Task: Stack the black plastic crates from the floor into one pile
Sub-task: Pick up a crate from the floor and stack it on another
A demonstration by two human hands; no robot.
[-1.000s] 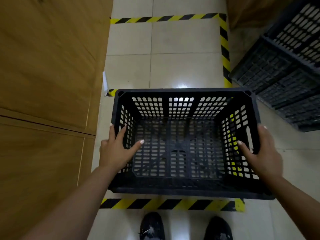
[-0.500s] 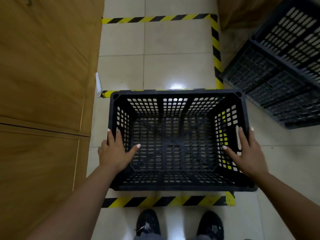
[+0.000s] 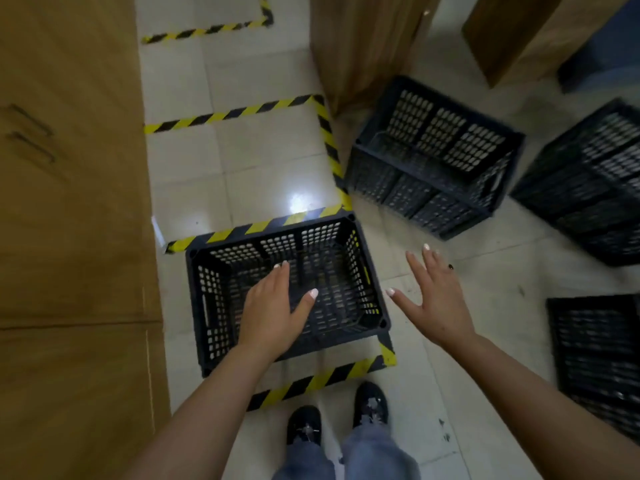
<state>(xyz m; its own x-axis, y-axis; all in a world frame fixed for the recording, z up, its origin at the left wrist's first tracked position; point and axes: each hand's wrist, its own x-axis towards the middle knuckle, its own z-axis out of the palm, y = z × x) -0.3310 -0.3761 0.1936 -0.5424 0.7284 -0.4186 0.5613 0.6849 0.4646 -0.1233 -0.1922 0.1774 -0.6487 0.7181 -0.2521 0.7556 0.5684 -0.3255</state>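
Note:
A black perforated crate (image 3: 207, 306) stands upright on the tiled floor inside a rectangle of yellow-black tape (image 3: 322, 375). My left hand (image 3: 273, 306) hovers above its open top, fingers spread, holding nothing. My right hand (image 3: 433, 299) is spread open to the right of the crate, off its rim, over bare floor. Three more black crates lie around: one tipped on its side (image 3: 433, 157) past the tape corner, one at the far right (image 3: 588, 181), and one at the right edge near me (image 3: 599, 362).
A wooden cabinet front (image 3: 69, 202) runs along the left. Wooden panels (image 3: 363, 39) stand at the back, with another (image 3: 512, 32) to the right. My two shoes (image 3: 336, 417) are just behind the tape line. A second taped outline (image 3: 207, 29) lies further back.
Both hands have let go of the crate sides. The crate now rests on the floor inside the tape. The view has swung right, showing more crates.

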